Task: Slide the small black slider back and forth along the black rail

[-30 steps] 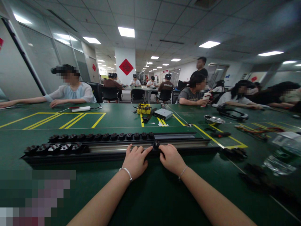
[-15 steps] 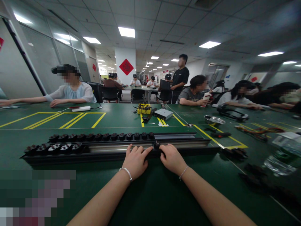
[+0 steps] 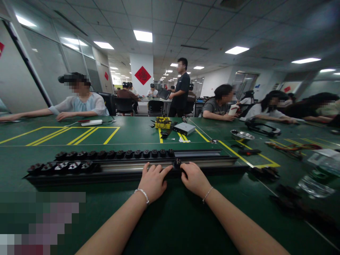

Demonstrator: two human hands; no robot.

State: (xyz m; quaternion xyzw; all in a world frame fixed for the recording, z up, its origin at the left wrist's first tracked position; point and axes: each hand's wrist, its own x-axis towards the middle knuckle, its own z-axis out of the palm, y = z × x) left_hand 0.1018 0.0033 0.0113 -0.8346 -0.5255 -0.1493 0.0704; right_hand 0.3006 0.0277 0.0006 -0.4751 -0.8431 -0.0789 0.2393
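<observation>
A long black rail (image 3: pixel 124 167) with a shiny metal channel lies across the table in front of me. In its channel, right of middle, sits a small black plug-like piece (image 3: pixel 177 162) with upright metal prongs. My left hand (image 3: pixel 153 181) rests over the rail with fingers spread, its index fingertip at the left side of that piece. Fingers curled, my right hand (image 3: pixel 195 179) grips the piece's right side; the contact is partly hidden. Several similar pieces (image 3: pixel 61 166) sit at the rail's left end. Behind it, a second rail (image 3: pixel 198 153) carries a row of them.
Loose black parts (image 3: pixel 265 173) and a clear plastic bottle (image 3: pixel 317 177) lie to the right. Beyond the rails are a grey box (image 3: pixel 183 129), a yellow item with wires (image 3: pixel 163 122) and a metal bowl (image 3: pixel 242 135). Several people sit around the green table (image 3: pixel 132 134).
Both my hands, the black piece and the rails look unmoved. In the background, a standing person in black has moved left and holds a dark flat object.
</observation>
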